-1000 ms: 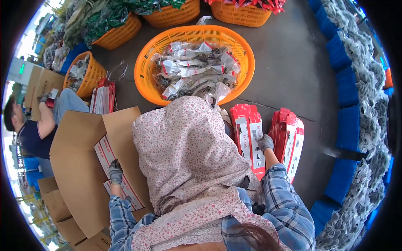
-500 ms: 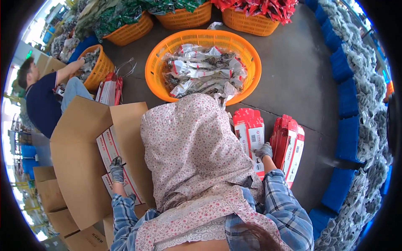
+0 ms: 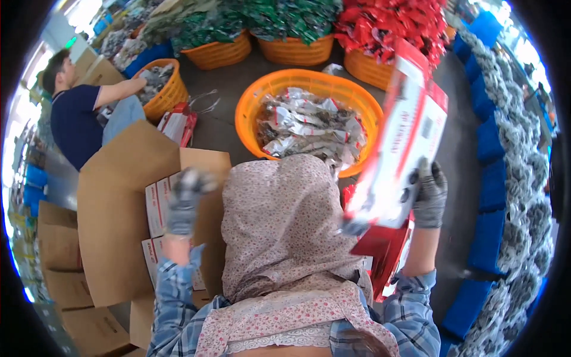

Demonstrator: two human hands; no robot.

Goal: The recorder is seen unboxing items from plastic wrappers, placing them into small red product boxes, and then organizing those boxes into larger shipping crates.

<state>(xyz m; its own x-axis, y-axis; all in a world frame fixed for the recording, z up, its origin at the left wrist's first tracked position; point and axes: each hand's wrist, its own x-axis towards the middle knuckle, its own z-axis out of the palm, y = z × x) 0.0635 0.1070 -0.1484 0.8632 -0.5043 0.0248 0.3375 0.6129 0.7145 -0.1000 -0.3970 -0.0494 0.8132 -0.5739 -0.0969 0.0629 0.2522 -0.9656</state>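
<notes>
My right hand (image 3: 429, 199), in a grey glove, grips a red-and-white flattened carton (image 3: 410, 128) by its right side. The carton stands raised and tilted off my right knee, blurred at its lower end. Beneath it more red-and-white cartons (image 3: 385, 256) lie on the floor, partly hidden. On the other side my gloved left hand (image 3: 184, 205) is lifted over an open brown cardboard box (image 3: 113, 220), its fingers smeared by motion. Inside that box, white cartons with red stripes (image 3: 156, 208) lie close to the left hand. A floral cloth (image 3: 279, 220) covers my lap.
Ahead stands an orange basket (image 3: 247, 122) of clear-and-silver packaged items. Orange baskets (image 3: 297, 52) with green and red packets line the back. At left a person (image 3: 74, 122) reaches into another basket (image 3: 172, 89). Blue bins (image 3: 491, 184) with grey bundles run along the right.
My right hand has lifted a carton from the floor pile on the right. My left hand has risen from the cartons inside the brown box. The whole view has shifted slightly.
</notes>
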